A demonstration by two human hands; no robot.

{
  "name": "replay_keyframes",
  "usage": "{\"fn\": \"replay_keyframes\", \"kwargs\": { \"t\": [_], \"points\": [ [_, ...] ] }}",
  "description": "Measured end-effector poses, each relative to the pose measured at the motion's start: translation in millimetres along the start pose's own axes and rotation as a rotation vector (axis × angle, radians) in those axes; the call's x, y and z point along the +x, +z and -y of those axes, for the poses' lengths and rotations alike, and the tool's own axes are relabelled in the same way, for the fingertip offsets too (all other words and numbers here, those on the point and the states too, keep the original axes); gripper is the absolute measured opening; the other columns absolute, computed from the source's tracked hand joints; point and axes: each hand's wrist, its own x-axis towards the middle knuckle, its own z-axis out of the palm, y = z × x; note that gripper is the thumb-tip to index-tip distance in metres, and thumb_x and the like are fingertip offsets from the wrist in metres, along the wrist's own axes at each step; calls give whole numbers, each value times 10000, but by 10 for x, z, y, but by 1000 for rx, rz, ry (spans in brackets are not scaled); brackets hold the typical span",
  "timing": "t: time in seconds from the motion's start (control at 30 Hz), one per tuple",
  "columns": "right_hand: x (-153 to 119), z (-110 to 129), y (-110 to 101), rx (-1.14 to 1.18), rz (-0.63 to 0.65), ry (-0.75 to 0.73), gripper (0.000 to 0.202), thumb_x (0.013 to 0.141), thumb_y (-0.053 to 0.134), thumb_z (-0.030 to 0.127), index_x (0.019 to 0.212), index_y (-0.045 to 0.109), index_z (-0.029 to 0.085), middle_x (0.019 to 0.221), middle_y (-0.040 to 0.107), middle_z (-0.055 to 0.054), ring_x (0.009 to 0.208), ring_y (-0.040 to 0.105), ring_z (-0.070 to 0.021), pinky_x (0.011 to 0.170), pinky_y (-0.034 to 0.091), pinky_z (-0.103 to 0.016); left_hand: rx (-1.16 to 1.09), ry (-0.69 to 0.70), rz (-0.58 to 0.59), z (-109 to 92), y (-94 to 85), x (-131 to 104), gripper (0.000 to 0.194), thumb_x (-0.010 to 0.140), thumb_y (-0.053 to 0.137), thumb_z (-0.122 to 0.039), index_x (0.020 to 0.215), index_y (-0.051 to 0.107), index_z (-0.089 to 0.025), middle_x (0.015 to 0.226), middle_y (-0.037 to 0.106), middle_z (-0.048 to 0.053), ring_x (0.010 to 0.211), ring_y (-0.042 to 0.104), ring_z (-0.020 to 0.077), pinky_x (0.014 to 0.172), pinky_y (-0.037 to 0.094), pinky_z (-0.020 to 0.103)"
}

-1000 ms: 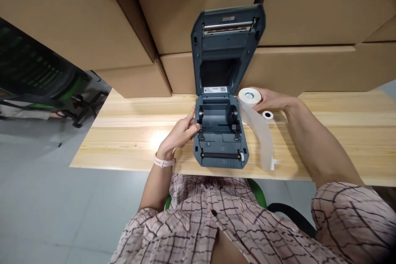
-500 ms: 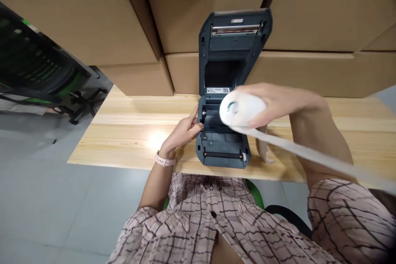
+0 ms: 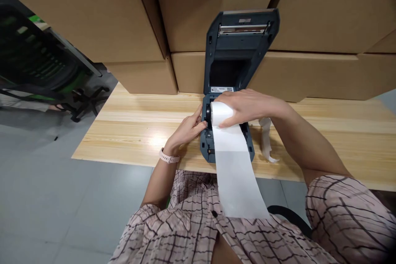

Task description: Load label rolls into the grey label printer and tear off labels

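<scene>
Paper roll [image 3: 221, 111], a thick smooth white cylinder, sits under your right hand [image 3: 249, 106] in the head camera's view, inside the base of the open dark blue-grey plastic printer [image 3: 230, 45]. That hand is closed on it, thumb across the front and fingers over the top. Your left hand [image 3: 186, 130] lies against the printer's left side, thumb at the rim; you cannot tell from here whether it pinches or only steadies.

The roll's left end is right by the round black plastic holder [image 3: 208, 112], so pressing while askew could catch its edge or dent it. Your right hand hides the other end, and a misfit there might go unnoticed. The wide glossy white paper strip [image 3: 235, 173] hangs over the printer's front toward your lap; a snag on your crinkled pink checked shirt [image 3: 173, 218] could crease it or tug the roll round. A knock to the raised angular lid might bring it down on your fingers.

Beside the printer, a crumpled, curling off-white paper scrap [image 3: 266, 140] rests on the pale, streaky wood-grain counter [image 3: 136, 119], where your forearm could sweep it along. Flat-sided matte brown cardboard boxes [image 3: 312, 74] stand close behind
</scene>
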Motion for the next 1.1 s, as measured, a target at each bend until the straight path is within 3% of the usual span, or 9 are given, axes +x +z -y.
{"fn": "replay_keyframes", "kwargs": {
  "t": [0.2,0.33,0.43,0.5,0.63,0.73,0.87,1.1],
  "points": [
    [116,-120,361,11,17,21,741,882,624,753,1360,657,188,1305,728,-187,1079,710,-392,846,488,-449,25,-10,-3,18,2,0,830,1003,499,-348,1749,217,-123,737,433,-71,684,377,147,666,325,267],
    [80,-180,504,22,-53,-41,795,933,596,759,1460,627,164,1325,734,-221,1103,705,-423,953,516,-549,7,-2,-5,7,9,-4,817,1002,504,-342,1748,234,-146,736,432,-73,678,373,146,663,326,268],
    [-187,-116,623,68,-185,-105,703,1030,551,640,1560,571,177,1544,638,-221,1371,623,-437,1117,497,-611,0,-16,-4,-37,6,-17,792,1006,502,-335,1740,262,-159,735,440,-74,671,382,144,669,334,269],
    [-447,-8,770,106,-268,-128,620,1087,487,591,1587,563,232,1683,526,-162,1523,534,-392,1205,476,-612,6,-19,0,-64,0,-27,783,1008,503,-331,1736,275,-156,733,454,-72,666,385,146,673,338,274],
    [-848,287,1169,155,-383,-115,502,1124,460,514,1576,577,331,1667,557,-90,1515,580,-316,1226,515,-622,30,-25,-7,-71,1,-36,777,1017,498,-345,1739,270,-168,746,459,-66,681,395,152,685,336,281],
    [-911,484,1384,125,-535,-18,462,1131,462,435,1559,581,310,1661,555,-114,1534,562,-318,1244,487,-684,36,-50,-41,-42,32,-38,785,1015,515,-379,1735,287,-165,744,460,-66,682,395,152,682,324,284],
    [-850,602,1439,49,-642,-9,424,1117,511,396,1486,637,231,1601,613,-149,1500,596,-338,1207,541,-676,6,-114,-97,-7,88,-57,804,1006,547,-397,1729,303,-144,711,457,-78,653,375,144,658,302,284],
    [-856,657,1388,-45,-764,-146,302,1086,579,215,1342,705,116,1464,728,-148,1393,694,-297,1119,656,-489,-40,-166,-98,-27,85,-92,821,1013,588,-450,1736,297,-194,691,472,-92,635,381,130,645,286,285]
  ]
}}
